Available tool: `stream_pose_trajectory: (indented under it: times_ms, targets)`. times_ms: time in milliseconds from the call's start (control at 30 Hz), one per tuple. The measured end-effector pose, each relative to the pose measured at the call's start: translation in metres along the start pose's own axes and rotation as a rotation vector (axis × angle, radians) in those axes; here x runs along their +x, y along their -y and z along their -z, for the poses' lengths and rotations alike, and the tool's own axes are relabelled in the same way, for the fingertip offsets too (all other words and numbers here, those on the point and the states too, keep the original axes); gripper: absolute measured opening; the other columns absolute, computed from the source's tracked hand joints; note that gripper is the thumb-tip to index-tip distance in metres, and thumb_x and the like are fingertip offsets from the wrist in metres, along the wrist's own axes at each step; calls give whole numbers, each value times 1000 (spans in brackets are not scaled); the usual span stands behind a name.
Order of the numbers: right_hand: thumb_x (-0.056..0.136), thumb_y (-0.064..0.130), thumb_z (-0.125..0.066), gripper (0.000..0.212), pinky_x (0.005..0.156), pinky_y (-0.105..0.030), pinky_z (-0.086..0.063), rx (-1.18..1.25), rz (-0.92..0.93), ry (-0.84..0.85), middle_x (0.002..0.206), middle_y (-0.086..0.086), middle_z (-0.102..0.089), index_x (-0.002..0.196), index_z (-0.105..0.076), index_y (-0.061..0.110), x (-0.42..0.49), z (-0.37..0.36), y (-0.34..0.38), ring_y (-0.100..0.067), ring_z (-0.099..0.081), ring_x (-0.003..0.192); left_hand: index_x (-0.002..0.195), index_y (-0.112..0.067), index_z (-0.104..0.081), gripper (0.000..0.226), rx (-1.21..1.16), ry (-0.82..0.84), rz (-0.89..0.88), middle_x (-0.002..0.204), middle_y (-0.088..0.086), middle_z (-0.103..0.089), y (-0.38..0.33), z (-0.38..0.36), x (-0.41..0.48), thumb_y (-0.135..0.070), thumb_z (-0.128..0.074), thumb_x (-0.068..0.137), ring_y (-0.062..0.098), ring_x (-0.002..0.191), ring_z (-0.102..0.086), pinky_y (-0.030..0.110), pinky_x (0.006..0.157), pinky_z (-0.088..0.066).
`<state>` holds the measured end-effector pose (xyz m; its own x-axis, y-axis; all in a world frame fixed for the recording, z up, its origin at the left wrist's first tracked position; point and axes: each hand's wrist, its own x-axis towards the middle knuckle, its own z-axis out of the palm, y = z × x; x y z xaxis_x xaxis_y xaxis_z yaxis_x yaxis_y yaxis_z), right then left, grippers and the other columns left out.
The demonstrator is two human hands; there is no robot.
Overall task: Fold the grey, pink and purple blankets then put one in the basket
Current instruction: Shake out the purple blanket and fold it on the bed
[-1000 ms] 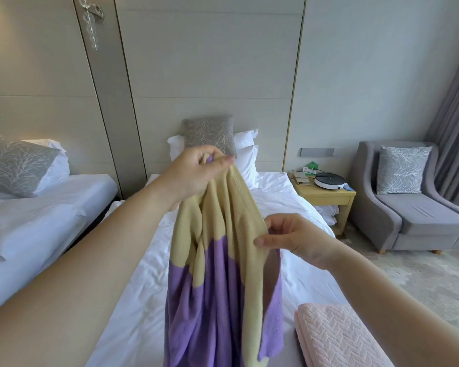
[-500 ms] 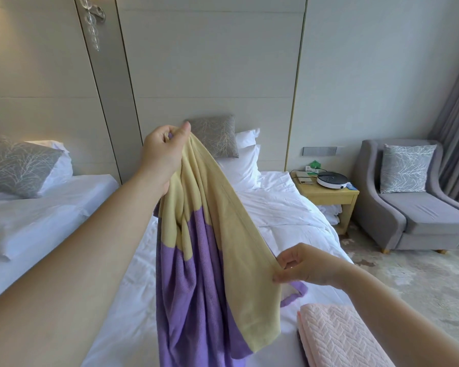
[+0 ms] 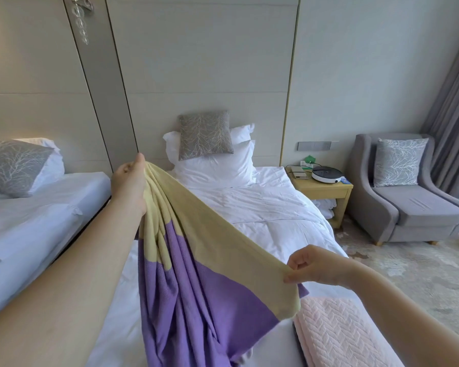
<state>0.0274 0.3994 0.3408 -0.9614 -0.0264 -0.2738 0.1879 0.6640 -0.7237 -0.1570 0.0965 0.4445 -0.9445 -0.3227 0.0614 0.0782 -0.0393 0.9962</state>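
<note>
The purple blanket (image 3: 196, 295), with a wide pale-yellow band along its top, hangs in the air over the white bed (image 3: 263, 215). My left hand (image 3: 129, 181) grips its bunched upper edge at the left. My right hand (image 3: 316, 264) pinches the yellow edge lower and to the right, so the band stretches slanting between my hands. The rest hangs in folds toward the bottom of the view. A folded pink blanket (image 3: 337, 335) lies on the bed at the lower right. No grey blanket or basket is in view.
A second white bed (image 3: 37, 207) with a grey cushion stands at the left. Pillows and a grey cushion (image 3: 206, 135) lean on the headboard. A wooden nightstand (image 3: 323, 190) with a round white device stands right of the bed, then a grey armchair (image 3: 414, 205) and curtains.
My hands have moved apart: the left went left and down, the right slid down and right along the yellow edge, spreading the band out.
</note>
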Motion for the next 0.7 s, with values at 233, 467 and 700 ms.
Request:
stream_pose_trajectory:
  times_ms: [233,467,700]
  targets:
    - [73,25,-76,25,65,-19,-44,91,21,-86,60,-7,-69,74,-66,3,3,-5,-4,-13,-61,63,66,-21,-38,39,7,33,-48,65,-4,-31,5,-7,-1,-46,-56,89,13,58,-28,27,57,-28]
    - [80,11,-76,27,51,-32,-53,375,12,-296,60,-19,-62,76,-51,4,6,0,1,-33,-64,51,77,-21,-52,27,86,98,-127,68,-6,-38,16,-11,1,-44,-57,90,10,60,-35,23,58,-32]
    - [86,1,-65,14,43,-16,-37,835,185,-211,57,0,-47,86,-56,12,11,3,54,-8,-37,44,89,-5,-57,33,251,290,-293,69,0,-34,34,-33,-19,-38,-58,91,13,60,-33,15,48,-29]
